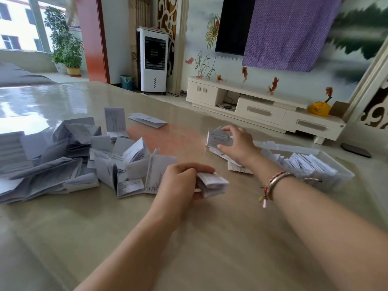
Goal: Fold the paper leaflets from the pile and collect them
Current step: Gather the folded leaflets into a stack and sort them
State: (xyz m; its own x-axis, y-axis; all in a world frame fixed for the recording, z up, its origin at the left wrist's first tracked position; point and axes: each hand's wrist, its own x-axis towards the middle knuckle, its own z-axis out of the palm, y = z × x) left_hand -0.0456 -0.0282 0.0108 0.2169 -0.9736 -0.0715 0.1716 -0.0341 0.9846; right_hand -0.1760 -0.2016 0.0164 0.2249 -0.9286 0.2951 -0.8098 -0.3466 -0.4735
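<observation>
Your left hand (184, 177) grips a folded bundle (212, 183); your right hand (237, 145), fingers spread, reaches loose leaflets (218, 139). They're light, slippery paper: pinch at the creases.

my arms: both bare to past the elbow, no sleeves in view | my left hand (180, 181): no rings, no watch | my right hand (237, 145): no rings | my right wrist: braided red-and-tan cord bracelet (275, 183), small pale charm dangling
</observation>
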